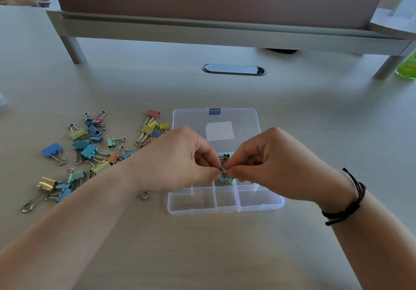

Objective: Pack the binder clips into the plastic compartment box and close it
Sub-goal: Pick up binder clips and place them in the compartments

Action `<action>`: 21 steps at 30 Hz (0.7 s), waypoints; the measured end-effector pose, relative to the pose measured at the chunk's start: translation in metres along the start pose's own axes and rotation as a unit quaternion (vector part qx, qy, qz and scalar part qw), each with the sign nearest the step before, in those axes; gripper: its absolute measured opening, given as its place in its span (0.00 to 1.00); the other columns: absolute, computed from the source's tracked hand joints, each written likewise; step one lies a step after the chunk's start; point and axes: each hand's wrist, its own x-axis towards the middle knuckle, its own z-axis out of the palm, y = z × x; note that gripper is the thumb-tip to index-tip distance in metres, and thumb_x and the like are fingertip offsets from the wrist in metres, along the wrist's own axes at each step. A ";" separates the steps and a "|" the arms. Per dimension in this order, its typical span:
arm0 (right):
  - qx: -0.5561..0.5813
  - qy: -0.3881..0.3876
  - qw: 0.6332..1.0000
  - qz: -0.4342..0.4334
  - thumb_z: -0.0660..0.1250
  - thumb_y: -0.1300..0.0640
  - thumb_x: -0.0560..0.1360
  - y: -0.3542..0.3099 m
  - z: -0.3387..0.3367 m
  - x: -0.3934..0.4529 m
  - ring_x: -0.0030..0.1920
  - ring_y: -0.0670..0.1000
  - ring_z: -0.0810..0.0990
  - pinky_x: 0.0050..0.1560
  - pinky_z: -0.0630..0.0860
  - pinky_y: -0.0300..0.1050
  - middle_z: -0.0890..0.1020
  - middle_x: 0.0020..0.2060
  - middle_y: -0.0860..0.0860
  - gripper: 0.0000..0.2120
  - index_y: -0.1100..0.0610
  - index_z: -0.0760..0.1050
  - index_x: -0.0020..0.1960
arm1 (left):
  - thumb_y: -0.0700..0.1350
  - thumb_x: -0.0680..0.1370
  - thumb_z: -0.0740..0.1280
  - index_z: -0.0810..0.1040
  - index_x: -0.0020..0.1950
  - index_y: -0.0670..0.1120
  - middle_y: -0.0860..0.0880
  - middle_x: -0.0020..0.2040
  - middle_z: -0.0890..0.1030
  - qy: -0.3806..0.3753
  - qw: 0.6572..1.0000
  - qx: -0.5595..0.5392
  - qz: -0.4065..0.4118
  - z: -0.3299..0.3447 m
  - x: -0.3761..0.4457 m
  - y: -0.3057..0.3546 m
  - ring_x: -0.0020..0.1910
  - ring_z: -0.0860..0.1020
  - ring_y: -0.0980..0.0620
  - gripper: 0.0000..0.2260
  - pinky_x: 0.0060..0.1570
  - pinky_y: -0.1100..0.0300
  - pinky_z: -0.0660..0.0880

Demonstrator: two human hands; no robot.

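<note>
Both hands [180, 161] [265, 161] pinching one small blue binder clip [223, 174], fingers clamped on it, over compartment box [261, 206] near tabletop front edge. Lower straight into middle cell, then release.

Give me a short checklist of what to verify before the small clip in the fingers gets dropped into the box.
1. Box lid open and laid back: ok.
2. Small blue clip pinched by left hand and right hand: ok.
3. Clip above a middle compartment of the plastic box: ok.
4. Room left in that compartment: cannot tell, the hands hide it.
5. Front compartments free: ok.
6. All loose clips packed: not ok, many lie on the table.
</note>
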 end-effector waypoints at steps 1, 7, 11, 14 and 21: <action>-0.010 -0.001 1.000 -0.002 0.75 0.57 0.71 0.000 0.000 0.000 0.32 0.40 0.82 0.34 0.78 0.33 0.84 0.31 0.41 0.04 0.48 0.86 0.41 | 0.47 0.73 0.75 0.86 0.43 0.53 0.57 0.34 0.84 0.004 1.000 0.009 0.003 0.000 0.000 0.000 0.30 0.79 0.61 0.01 0.32 0.69 0.73; -0.096 -0.006 0.995 -0.018 0.74 0.57 0.71 0.004 0.009 0.001 0.30 0.38 0.78 0.32 0.71 0.28 0.82 0.29 0.41 0.04 0.49 0.85 0.39 | 0.46 0.72 0.75 0.85 0.40 0.52 0.55 0.27 0.77 0.015 0.998 0.053 0.012 0.006 0.002 -0.002 0.23 0.71 0.61 0.02 0.27 0.69 0.69; -0.102 0.002 0.995 -0.025 0.73 0.58 0.71 0.007 0.013 0.003 0.31 0.41 0.79 0.33 0.75 0.31 0.83 0.30 0.43 0.04 0.50 0.85 0.39 | 0.47 0.71 0.76 0.85 0.39 0.52 0.56 0.27 0.78 0.025 0.998 0.055 0.008 0.007 0.005 -0.004 0.23 0.72 0.61 0.02 0.27 0.70 0.68; -0.117 0.003 0.993 -0.032 0.72 0.58 0.71 0.008 0.013 0.003 0.33 0.42 0.78 0.34 0.75 0.32 0.81 0.29 0.43 0.05 0.49 0.84 0.40 | 0.46 0.71 0.76 0.84 0.38 0.51 0.56 0.26 0.78 0.024 0.998 0.050 0.002 0.008 0.006 -0.004 0.23 0.72 0.62 0.03 0.26 0.70 0.67; -0.198 -0.071 0.976 -0.046 0.68 0.51 0.73 0.006 0.012 -0.001 0.41 0.36 0.71 0.36 0.65 0.30 0.76 0.37 0.40 0.08 0.40 0.82 0.49 | 0.46 0.71 0.77 0.84 0.38 0.50 0.57 0.28 0.80 0.014 0.999 0.023 -0.024 0.009 0.008 -0.003 0.24 0.73 0.63 0.03 0.26 0.72 0.67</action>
